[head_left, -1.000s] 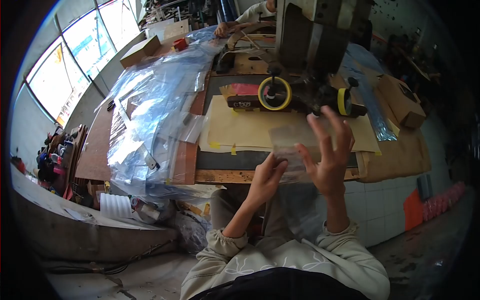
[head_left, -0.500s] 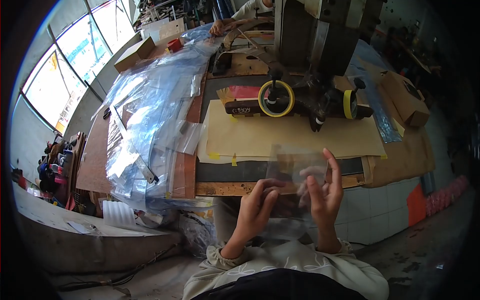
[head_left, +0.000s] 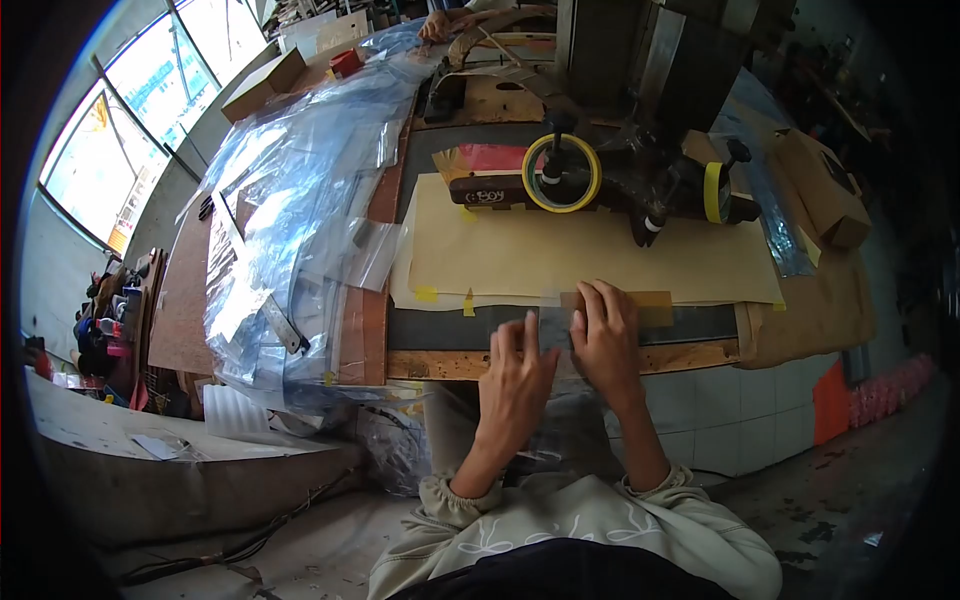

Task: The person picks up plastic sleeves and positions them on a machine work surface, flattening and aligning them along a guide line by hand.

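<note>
A small clear plastic film piece (head_left: 553,326) lies at the front edge of the table, between my hands. My right hand (head_left: 606,350) is palm down on it, fingers stretched forward. An amber see-through strip (head_left: 655,308) sticks out to the right from under those fingers. My left hand (head_left: 516,385) is at the film's left side, fingers apart and slightly bent, their tips a little blurred; whether they touch the film I cannot tell. Just beyond lies a tan paper sheet (head_left: 590,262) with small yellow tape pieces (head_left: 468,303) along its front edge.
A dark machine arm (head_left: 510,190) stands over the paper, with a yellow tape roll (head_left: 598,180) hung on it. Clear plastic bags (head_left: 300,210) are heaped on the left. At right are a cardboard box (head_left: 820,185) and brown paper (head_left: 810,320). Another person's hand (head_left: 435,27) shows at the far side.
Both hands have turned palm down. The film, held up between them before, has come down onto the table's front edge. The view has shifted slightly.
</note>
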`<state>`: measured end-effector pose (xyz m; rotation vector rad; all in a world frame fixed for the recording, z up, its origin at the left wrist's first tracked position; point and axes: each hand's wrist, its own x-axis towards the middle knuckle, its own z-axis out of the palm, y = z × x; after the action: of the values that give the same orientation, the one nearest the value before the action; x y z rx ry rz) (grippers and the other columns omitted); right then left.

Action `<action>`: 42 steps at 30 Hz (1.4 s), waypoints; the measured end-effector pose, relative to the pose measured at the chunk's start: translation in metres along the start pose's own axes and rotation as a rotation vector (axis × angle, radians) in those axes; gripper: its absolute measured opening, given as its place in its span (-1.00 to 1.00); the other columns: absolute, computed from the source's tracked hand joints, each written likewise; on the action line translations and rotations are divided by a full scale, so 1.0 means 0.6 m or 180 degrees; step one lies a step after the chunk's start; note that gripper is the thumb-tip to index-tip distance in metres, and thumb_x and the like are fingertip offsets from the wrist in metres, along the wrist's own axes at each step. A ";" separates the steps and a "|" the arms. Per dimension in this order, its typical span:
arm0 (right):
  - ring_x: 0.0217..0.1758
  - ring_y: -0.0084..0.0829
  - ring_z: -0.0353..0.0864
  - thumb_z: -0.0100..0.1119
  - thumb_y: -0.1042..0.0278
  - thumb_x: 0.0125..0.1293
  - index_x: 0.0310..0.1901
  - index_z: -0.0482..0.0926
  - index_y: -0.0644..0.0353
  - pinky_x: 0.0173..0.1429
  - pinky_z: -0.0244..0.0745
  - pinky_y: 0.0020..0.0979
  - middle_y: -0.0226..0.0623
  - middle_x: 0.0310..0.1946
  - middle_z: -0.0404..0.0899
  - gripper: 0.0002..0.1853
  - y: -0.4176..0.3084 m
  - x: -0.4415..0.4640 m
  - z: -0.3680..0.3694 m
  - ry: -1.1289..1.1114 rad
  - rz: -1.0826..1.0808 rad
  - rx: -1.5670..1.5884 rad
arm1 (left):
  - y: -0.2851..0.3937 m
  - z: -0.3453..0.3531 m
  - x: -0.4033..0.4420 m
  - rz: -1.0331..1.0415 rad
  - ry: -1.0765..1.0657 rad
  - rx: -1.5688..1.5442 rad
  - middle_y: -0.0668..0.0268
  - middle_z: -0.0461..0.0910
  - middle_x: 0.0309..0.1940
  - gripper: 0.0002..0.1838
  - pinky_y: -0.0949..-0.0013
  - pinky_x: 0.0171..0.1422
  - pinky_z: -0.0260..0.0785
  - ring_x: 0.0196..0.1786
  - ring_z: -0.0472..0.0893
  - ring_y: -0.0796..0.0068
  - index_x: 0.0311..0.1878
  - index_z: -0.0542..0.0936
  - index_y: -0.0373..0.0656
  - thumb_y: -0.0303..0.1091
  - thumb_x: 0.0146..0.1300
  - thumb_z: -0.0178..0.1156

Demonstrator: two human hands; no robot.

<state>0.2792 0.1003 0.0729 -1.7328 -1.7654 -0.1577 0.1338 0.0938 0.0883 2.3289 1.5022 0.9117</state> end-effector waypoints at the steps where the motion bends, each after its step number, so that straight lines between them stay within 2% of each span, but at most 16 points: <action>1: 0.19 -0.15 0.43 0.16 0.44 0.22 0.11 0.48 0.32 0.35 0.22 -0.11 -0.12 0.06 0.47 -0.60 0.000 0.000 0.001 0.0017 0.0002 0.0006 | -0.005 -0.002 0.015 0.0154 0.0109 0.0278 0.09 0.42 0.01 -0.42 0.18 -0.04 0.49 0.04 0.54 0.11 0.26 0.40 -0.32 -0.34 0.20 0.29; 2: 0.18 -0.14 0.43 0.16 0.45 0.22 0.10 0.49 0.33 0.34 0.23 -0.10 -0.12 0.05 0.47 -0.61 0.000 0.000 0.000 0.0036 0.0003 0.0009 | -0.012 -0.001 0.029 0.0217 0.0073 0.0434 0.09 0.42 0.07 -0.39 0.14 0.10 0.42 0.16 0.47 0.12 0.31 0.37 -0.30 -0.33 0.19 0.27; 5: 0.17 -0.11 0.43 0.17 0.50 0.19 0.09 0.49 0.34 0.32 0.25 -0.10 -0.10 0.05 0.47 -0.60 -0.002 0.002 -0.005 0.0040 0.0041 0.0192 | -0.032 0.022 0.064 0.0662 -0.0040 0.0139 0.09 0.40 0.17 -0.37 0.17 0.25 0.29 0.22 0.42 0.15 0.35 0.32 -0.31 -0.40 0.20 0.21; 6: 0.17 -0.10 0.43 0.18 0.51 0.18 0.08 0.48 0.34 0.31 0.26 -0.09 -0.10 0.05 0.47 -0.60 -0.001 0.004 -0.005 0.0054 0.0018 0.0196 | -0.034 0.030 0.068 0.0711 -0.0062 0.0036 0.15 0.40 0.21 -0.40 0.14 0.30 0.23 0.24 0.42 0.21 0.35 0.34 -0.26 -0.44 0.21 0.18; 12: 0.15 -0.07 0.43 0.19 0.54 0.11 0.01 0.44 0.32 0.30 0.27 -0.05 -0.08 -0.01 0.46 -0.62 0.001 0.005 -0.003 0.0134 -0.0097 0.0145 | -0.035 0.031 0.060 0.0615 -0.0168 -0.0181 0.24 0.46 0.17 -0.46 0.15 0.32 0.20 0.23 0.45 0.30 0.33 0.33 -0.17 -0.42 0.26 0.13; 15: 0.13 -0.07 0.43 0.18 0.56 0.09 -0.04 0.42 0.29 0.32 0.25 -0.02 -0.09 -0.05 0.46 -0.65 0.004 0.003 0.002 0.0210 -0.0125 0.0201 | -0.042 0.035 0.059 0.0693 -0.0174 -0.0218 0.24 0.50 0.17 -0.47 0.16 0.32 0.20 0.21 0.47 0.29 0.33 0.30 -0.18 -0.41 0.29 0.11; 18: 0.12 -0.11 0.44 0.16 0.58 0.07 -0.09 0.42 0.26 0.34 0.20 0.03 -0.12 -0.09 0.46 -0.68 0.001 0.001 -0.003 0.0274 -0.0086 0.0206 | -0.037 0.028 0.056 0.0190 -0.0236 -0.0694 0.23 0.53 0.16 -0.40 0.17 0.32 0.19 0.23 0.48 0.30 0.38 0.26 -0.21 -0.39 0.27 0.14; 20: 0.11 -0.14 0.45 0.16 0.57 0.06 -0.11 0.41 0.24 0.36 0.17 0.06 -0.14 -0.11 0.47 -0.69 0.001 -0.002 -0.004 0.0274 -0.0064 0.0115 | -0.036 0.021 0.059 0.0303 -0.0235 -0.0642 0.24 0.54 0.16 -0.32 0.18 0.32 0.19 0.19 0.51 0.24 0.40 0.21 -0.22 -0.36 0.23 0.18; 24: 0.15 -0.17 0.45 0.17 0.56 0.03 -0.10 0.40 0.23 0.40 0.10 0.09 -0.16 -0.06 0.48 -0.66 0.003 -0.004 -0.003 0.0147 -0.0024 0.0001 | -0.033 0.019 0.058 0.0442 -0.0225 -0.0396 0.26 0.52 0.20 -0.22 0.18 0.34 0.19 0.21 0.51 0.22 0.43 0.18 -0.21 -0.29 0.16 0.25; 35: 0.27 -0.16 0.38 0.19 0.53 -0.03 0.00 0.41 0.24 0.47 -0.01 0.21 -0.15 0.05 0.44 -0.54 0.003 0.000 -0.004 -0.0104 -0.0013 -0.0166 | -0.035 0.025 0.057 0.0530 -0.0131 -0.0236 0.20 0.47 0.23 -0.24 0.17 0.34 0.20 0.26 0.46 0.23 0.39 0.25 -0.17 -0.26 0.12 0.31; 42: 0.26 -0.14 0.38 0.19 0.53 -0.04 0.12 0.40 0.28 0.47 0.01 0.15 -0.11 0.05 0.41 -0.43 0.001 0.002 -0.005 -0.0064 -0.0025 -0.0105 | -0.034 0.026 0.057 0.0583 -0.0049 -0.0245 0.17 0.47 0.19 -0.26 0.18 0.30 0.24 0.24 0.46 0.22 0.38 0.27 -0.17 -0.25 0.15 0.33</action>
<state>0.2807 0.0997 0.0755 -1.7565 -1.7937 -0.1744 0.1378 0.1351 0.0790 2.4413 1.2405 0.9738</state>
